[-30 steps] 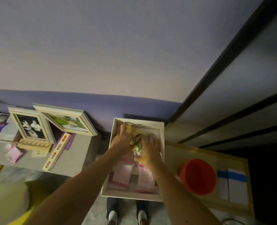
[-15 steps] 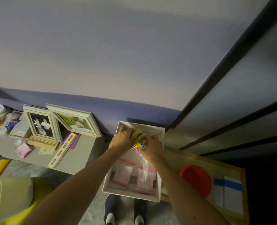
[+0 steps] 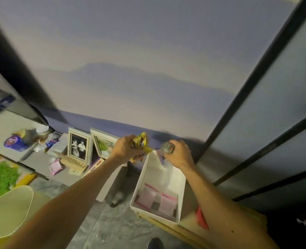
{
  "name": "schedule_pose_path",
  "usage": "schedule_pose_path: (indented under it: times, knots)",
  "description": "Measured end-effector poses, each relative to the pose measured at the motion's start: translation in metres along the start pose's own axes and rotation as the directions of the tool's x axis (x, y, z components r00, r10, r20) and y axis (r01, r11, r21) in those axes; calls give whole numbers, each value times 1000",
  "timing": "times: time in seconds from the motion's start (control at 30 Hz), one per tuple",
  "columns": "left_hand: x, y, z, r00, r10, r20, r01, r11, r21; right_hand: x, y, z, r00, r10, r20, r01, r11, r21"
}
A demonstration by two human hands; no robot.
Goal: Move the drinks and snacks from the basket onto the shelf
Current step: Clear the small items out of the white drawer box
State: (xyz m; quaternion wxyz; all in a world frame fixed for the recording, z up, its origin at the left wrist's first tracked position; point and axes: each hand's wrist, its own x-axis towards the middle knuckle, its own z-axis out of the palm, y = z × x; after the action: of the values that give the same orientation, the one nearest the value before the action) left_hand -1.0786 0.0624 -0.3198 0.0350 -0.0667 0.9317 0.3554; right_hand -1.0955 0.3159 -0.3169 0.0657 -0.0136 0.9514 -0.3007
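**Both hands above the basket's far end, each holding goods**

At 6 o'clock of the frame a dark shoe [image 3: 154,243] stands on the marbled floor; a cream chair [image 3: 8,209] sits at 8 o'clock. The white basket [image 3: 141,180], an open rectangular box, lies at 5 o'clock, its long axis running roughly 6 to 12 o'clock; pink-edged zip bags [image 3: 149,195] lie flat in its near end; a red bowl [image 3: 201,219] sits just beside it at 4 o'clock.

Above the basket's far left corner, the left hand [image 3: 126,150] curls tightly round a bundle of snack packets [image 3: 140,145]. They are crinkled, glossy yellow with dark and red print; the long axis runs 12 to 6 o'clock, the top leaning slightly toward 1.

At 3 o'clock of it, apart, the right hand [image 3: 180,155] is fisted round a blurred grey-green item [image 3: 167,148]; a clear bag [image 3: 164,169] trails from it toward 6 o'clock into the basket.

At 9 o'clock of the left hand, two picture frames [image 3: 78,147] stand on a grey desk [image 3: 41,159]; a blue tub [image 3: 15,143] lies farther along.
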Motion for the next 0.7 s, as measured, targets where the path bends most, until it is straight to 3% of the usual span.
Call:
schedule_pose_path:
  times: [0.23, 0.37, 0.7]
  knots:
    - [-55, -52, -111, 980, 19, -199, -18, 1000, 8, -16, -123, 22, 973, -226, 55, 224, 974, 46]
    - [-102, -115, -180, 951, -64, -303, 65, 998, -8, -30, -205, 69, 937, -334, 103, 333, 942, 34]
    - [-234, -286, -325, 835, -216, -507, 227, 973, -41, -111, -416, 214, 780, -576, 246, 564, 816, 124]
